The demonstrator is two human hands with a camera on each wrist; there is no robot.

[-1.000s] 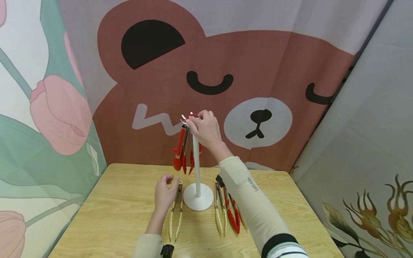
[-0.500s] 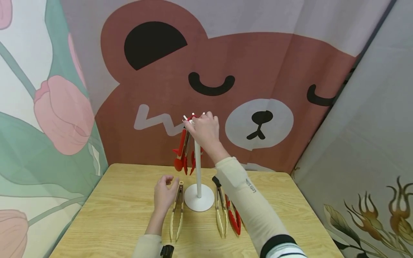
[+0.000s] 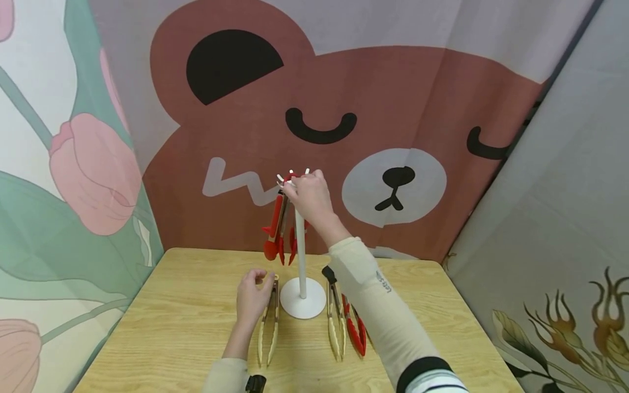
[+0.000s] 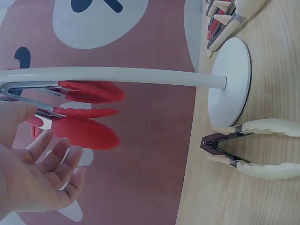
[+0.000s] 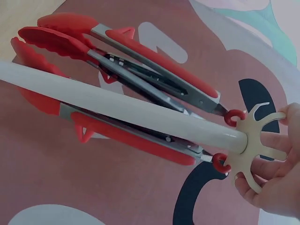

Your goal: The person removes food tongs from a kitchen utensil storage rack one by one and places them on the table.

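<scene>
My right hand (image 3: 314, 195) holds the hooked top (image 5: 253, 138) of a white stand (image 3: 301, 256), its fingers curled among the hooks in the right wrist view. Two red-handled tongs, one nearer the top (image 5: 164, 63) and one below the pole (image 5: 136, 143), hang from hooks by small red rings. My left hand (image 3: 252, 300) hovers low beside the stand, fingers loosely bent and holding nothing. Cream-tipped tongs (image 3: 261, 344) lie on the table close to it. The left wrist view shows the left palm (image 4: 28, 183) apart from the hanging red tips (image 4: 89, 133).
Right of the round white base (image 3: 290, 308) lie more cream-tipped tongs (image 3: 333, 333) and red-tipped tongs (image 3: 355, 333), with a black handle end (image 3: 328, 274) behind. My right sleeve (image 3: 378, 295) partly covers that group. A bear-print curtain (image 3: 236, 142) hangs behind the wooden table (image 3: 177, 316).
The right hand has shifted slightly at the top of the stand, and one more hook tip shows beside it. The left hand stays almost still.
</scene>
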